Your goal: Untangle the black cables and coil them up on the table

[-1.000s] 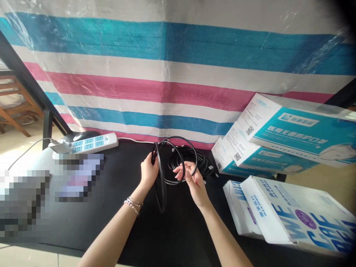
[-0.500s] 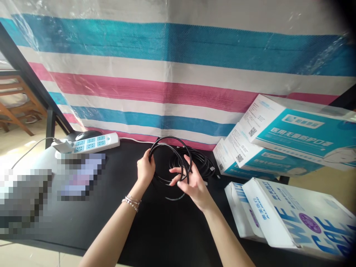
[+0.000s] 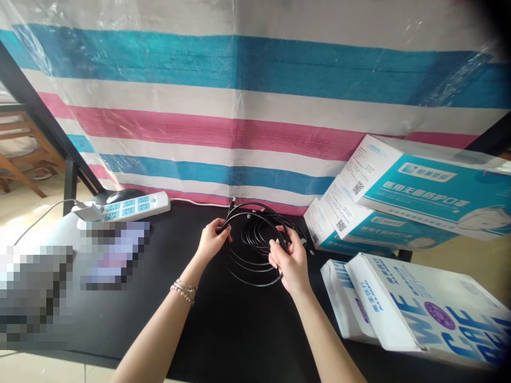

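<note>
Loops of a black cable [image 3: 252, 215] are held up between my two hands above the black table [image 3: 223, 330]. My left hand [image 3: 213, 239] pinches the left side of the loops, a beaded bracelet round its wrist. On the right side, my right hand [image 3: 290, 260] has its thumb and fingers closed on the same cable. The lower part of the loops hangs toward the tabletop. Just behind, more coiled black cables [image 3: 255, 239] lie on the table, partly hidden by the held loops and my right hand.
A white power strip [image 3: 136, 205] with a plugged-in adapter [image 3: 87, 211] stands at the back left, a dark mouse [image 3: 123, 194] behind it. Stacked mask boxes [image 3: 415, 197] and white cartons [image 3: 431, 303] fill the right side. A striped plastic sheet [image 3: 231, 127] hangs behind.
My right hand has gone from spread fingers to closed round the cable, and moved slightly right. My left hand keeps its hold. The loops are drawn wider.
</note>
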`<state>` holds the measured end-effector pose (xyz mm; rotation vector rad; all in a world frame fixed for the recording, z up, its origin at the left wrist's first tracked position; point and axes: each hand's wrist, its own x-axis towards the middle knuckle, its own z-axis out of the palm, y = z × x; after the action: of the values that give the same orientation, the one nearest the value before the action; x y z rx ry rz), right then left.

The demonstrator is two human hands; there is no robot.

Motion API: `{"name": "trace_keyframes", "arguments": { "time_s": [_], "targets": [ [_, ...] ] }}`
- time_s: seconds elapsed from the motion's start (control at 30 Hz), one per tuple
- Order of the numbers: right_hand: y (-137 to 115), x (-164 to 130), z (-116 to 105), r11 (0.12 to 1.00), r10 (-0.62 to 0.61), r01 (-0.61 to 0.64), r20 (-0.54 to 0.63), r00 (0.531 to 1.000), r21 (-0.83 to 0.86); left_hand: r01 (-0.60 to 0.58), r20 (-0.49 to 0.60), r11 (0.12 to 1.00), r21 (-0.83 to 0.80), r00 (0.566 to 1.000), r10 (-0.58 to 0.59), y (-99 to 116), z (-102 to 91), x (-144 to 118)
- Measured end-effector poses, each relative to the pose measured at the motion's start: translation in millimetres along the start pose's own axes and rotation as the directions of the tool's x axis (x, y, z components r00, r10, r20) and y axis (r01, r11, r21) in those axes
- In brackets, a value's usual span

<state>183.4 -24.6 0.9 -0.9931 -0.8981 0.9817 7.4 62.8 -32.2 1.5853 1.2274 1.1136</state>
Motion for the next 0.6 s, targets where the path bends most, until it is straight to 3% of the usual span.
{"name": "trace_keyframes", "arguments": {
  "time_s": [0.27, 0.37, 0.6],
  "targets": [
    [4, 3, -8, 0.956, -0.128, 0.097, -0.096, 0.987, -0.276, 0.031, 0.135, 0.995, -0.096, 0.991, -0.017, 13, -3.0, -3],
    [1, 4, -10, 0.915, -0.174, 0.127, -0.091, 0.98, -0.384, 0.065, 0.223, 0.985, -0.162, 0.975, -0.028, 18, -6.0, -4],
    [0, 5, -15, 0.846, -0.177, 0.129, -0.044, 0.983, -0.518, 0.041, 0.341, 0.992, -0.12, 0.94, 0.003, 20, -7.9, -6]
  ]
}}
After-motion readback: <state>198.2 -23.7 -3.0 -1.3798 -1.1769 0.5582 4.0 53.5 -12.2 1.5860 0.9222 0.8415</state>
